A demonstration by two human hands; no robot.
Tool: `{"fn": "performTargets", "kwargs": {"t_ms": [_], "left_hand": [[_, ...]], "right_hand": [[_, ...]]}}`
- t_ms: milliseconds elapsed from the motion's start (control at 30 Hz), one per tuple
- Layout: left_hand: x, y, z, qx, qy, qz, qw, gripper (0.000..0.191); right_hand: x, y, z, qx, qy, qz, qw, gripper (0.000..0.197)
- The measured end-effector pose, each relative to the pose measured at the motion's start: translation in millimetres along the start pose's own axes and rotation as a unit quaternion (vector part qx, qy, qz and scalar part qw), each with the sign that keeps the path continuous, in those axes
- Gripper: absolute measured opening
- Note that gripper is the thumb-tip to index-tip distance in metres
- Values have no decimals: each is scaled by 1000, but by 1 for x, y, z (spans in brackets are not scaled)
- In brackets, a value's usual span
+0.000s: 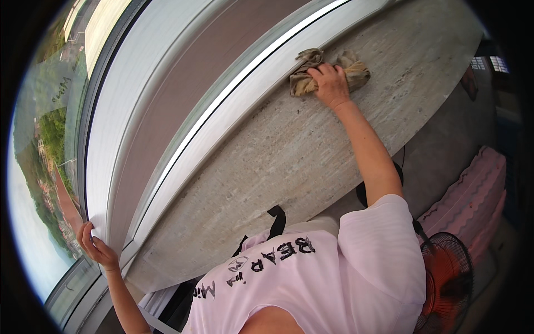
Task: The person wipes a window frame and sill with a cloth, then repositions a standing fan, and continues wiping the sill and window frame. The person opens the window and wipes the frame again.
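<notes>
My right hand (331,84) presses a crumpled, brown-stained cloth (355,74) onto a grey-beige stone windowsill (267,154), close to where the sill meets the white window frame (217,112). Folds of the cloth stick out on both sides of the fingers. At the lower left, my left hand (98,249) rests with bent fingers against the edge of the white frame, beside the glass. Nothing is seen in that hand, though its palm is partly hidden.
An electric fan (444,284) with an orange centre stands at the lower right, near pink quilted fabric (471,192). A black strap (276,221) lies over the sill's near edge. Trees and buildings show through the window glass (54,137).
</notes>
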State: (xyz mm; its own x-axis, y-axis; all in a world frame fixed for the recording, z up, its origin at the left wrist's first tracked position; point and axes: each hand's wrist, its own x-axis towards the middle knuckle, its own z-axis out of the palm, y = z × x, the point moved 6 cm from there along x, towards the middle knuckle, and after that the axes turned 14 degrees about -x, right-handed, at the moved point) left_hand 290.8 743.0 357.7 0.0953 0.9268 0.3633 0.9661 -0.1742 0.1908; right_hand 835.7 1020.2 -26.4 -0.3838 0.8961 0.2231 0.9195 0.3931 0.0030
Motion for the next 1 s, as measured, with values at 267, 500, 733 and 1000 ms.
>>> {"fn": "performTargets", "kwargs": {"t_ms": [267,500,733,1000], "left_hand": [[3,4,1,18,-11,16,1000,35],[4,5,1,-20,8,14,1000,33],[12,6,5,-20,19,49,998,28],[14,-16,10,58,52,75,994,28]], "right_hand": [[-118,261,17,-169,-212,473,838,53],[-94,39,-29,-169,-134,327,920,49],[-201,-236,-57,4,-72,109,991,62],[-367,-424,-100,105,-20,-135,985,29]]}}
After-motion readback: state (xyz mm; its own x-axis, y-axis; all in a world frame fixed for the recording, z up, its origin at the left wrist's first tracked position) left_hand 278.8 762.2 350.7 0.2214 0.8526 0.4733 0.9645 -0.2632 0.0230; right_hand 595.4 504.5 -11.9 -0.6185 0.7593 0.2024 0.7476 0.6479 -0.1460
